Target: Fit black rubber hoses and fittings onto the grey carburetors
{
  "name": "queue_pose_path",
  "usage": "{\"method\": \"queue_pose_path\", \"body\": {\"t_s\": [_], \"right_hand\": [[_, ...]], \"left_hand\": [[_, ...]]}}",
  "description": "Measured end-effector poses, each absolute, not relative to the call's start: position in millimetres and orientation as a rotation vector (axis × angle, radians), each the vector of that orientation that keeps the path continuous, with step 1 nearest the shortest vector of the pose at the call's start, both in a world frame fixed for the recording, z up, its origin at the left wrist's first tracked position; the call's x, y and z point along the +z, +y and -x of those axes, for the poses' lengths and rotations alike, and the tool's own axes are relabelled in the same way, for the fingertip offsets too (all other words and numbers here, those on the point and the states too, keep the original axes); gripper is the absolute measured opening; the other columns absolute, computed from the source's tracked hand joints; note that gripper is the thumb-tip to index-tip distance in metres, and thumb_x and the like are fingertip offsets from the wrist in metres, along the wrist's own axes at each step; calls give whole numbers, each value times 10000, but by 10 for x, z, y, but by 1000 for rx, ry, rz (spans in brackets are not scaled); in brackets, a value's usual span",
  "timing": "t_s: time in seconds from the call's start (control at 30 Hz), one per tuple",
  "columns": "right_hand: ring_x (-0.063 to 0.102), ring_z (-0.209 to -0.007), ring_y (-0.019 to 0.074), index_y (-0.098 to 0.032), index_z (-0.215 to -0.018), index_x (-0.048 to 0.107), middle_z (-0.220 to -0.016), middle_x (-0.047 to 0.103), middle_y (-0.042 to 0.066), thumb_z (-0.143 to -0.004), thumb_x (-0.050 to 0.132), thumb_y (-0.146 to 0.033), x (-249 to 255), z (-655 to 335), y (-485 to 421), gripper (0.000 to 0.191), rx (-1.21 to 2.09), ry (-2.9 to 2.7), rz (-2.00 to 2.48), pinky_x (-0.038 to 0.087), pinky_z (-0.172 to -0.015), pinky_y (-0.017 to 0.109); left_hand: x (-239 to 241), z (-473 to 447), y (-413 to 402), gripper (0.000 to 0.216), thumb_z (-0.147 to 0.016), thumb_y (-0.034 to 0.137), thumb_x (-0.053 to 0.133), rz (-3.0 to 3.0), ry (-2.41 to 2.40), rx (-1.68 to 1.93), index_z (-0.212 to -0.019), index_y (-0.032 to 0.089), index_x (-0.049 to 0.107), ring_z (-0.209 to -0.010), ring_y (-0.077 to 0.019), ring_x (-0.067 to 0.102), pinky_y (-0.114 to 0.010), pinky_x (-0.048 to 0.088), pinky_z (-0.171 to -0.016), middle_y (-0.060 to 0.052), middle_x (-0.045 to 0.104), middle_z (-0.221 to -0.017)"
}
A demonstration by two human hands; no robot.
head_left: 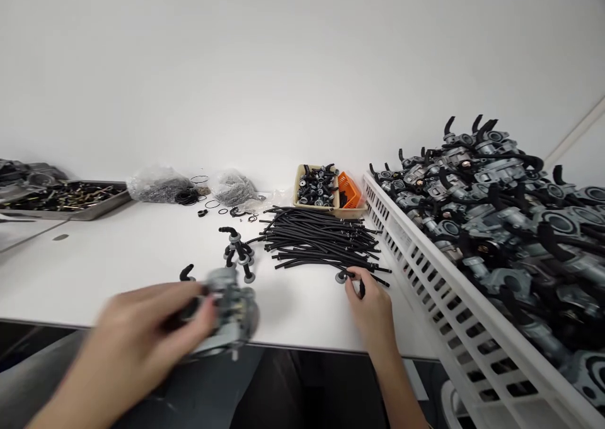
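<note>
My left hand (151,334) grips a grey metal carburetor (229,319) above the table's front edge; both are smeared by motion. Just behind it, several carburetor caps with bent black rubber tubes (241,251) stand grouped on the white table, and one more bent tube (188,271) shows to their left. On the right, my right hand (373,306) pinches a small cap with a black elbow tube (340,278) at the tabletop. It lies against the front of a pile of black rubber hoses (321,237).
A white slotted crate (425,278) heaped with carburetors (510,189) stands along the right. At the back are a cream bin (297,189) of capped tubes, an orange basket (348,189), and bags of small parts (161,183). A metal tray (101,208) sits far left.
</note>
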State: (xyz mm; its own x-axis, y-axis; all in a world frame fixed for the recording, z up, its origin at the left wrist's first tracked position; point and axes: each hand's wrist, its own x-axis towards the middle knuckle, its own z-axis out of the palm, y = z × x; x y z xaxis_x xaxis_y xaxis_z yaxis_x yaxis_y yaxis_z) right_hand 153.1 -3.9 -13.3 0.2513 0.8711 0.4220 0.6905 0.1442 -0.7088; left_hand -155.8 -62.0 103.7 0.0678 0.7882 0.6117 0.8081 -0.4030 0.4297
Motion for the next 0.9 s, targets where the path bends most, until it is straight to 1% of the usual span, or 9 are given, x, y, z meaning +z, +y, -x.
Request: {"method": "queue_pose_path", "body": {"t_s": [0.03,0.1,0.2,0.4,0.57,0.67,0.73,0.8,0.9], "right_hand": [[682,-824,249,-200,-1056,659,-942,735,90,-890,453,-307,-138,-1534,-32,285,252,-1490,1596,505,-718,340],[683,-889,261,-189,-1071,659,-985,736,102,-891,446,-299,-146,-1541,-19,300,263,-1501,1592,509,-765,356],[679,-954,270,-180,-1080,654,-1067,729,115,-899,431,-294,-146,-1552,-6,309,283,-1515,1575,510,-802,373],[677,-962,271,-172,-1074,644,-1085,721,131,-909,406,-270,-130,-1552,5,305,298,-1520,1555,517,-807,388],[662,-982,271,-172,-1075,633,-1080,714,129,-924,411,-257,-136,-1550,10,282,305,-1522,1534,510,-834,398],[635,-1005,287,-181,-1065,639,-1059,708,124,-923,436,-259,-170,-1561,16,259,260,-1532,1527,490,-873,440],[613,-1023,303,-188,-1040,648,-1046,700,121,-916,460,-258,-198,-1572,26,236,204,-1542,1514,471,-900,481],[596,-1041,311,-196,-1012,653,-1050,688,119,-907,479,-257,-217,-1580,36,212,165,-1540,1492,456,-918,509],[592,-1068,299,-211,-1007,638,-1073,673,116,-910,490,-271,-207,-1574,27,187,170,-1491,1413,469,-919,495]], "left_hand": [[1006,1380,-556,297,-814,450,580,2481,-1597,-1080,-601,253,645,-367,-112,469,-238,340,-404,23,576,-479],[962,1037,-374,423,-894,402,458,2569,-1525,-769,-521,221,544,-369,-111,459,-244,308,-430,23,504,-424],[924,640,-77,397,-907,360,420,2592,-1426,-428,-574,203,568,-447,-144,545,-266,261,-469,-11,589,-494],[842,308,245,376,-858,372,498,2694,-1298,-315,-550,195,623,-489,-200,595,-300,178,-471,-60,626,-508],[795,237,294,378,-880,398,494,2751,-1307,-373,-582,201,616,-517,-201,582,-300,229,-486,-40,604,-533],[781,250,279,373,-874,445,524,2794,-1330,-431,-594,202,557,-590,-185,573,-298,336,-544,-15,587,-619],[742,278,259,359,-833,515,579,2788,-1384,-543,-663,202,529,-715,-200,572,-314,414,-640,-19,577,-740],[657,324,240,369,-762,544,657,2758,-1486,-801,-797,203,520,-878,-239,549,-368,454,-768,-40,558,-894],[457,421,216,465,-715,414,727,2775,-1630,-1344,-1062,217,487,-1130,-287,479,-470,396,-994,-81,504,-1147]]}}
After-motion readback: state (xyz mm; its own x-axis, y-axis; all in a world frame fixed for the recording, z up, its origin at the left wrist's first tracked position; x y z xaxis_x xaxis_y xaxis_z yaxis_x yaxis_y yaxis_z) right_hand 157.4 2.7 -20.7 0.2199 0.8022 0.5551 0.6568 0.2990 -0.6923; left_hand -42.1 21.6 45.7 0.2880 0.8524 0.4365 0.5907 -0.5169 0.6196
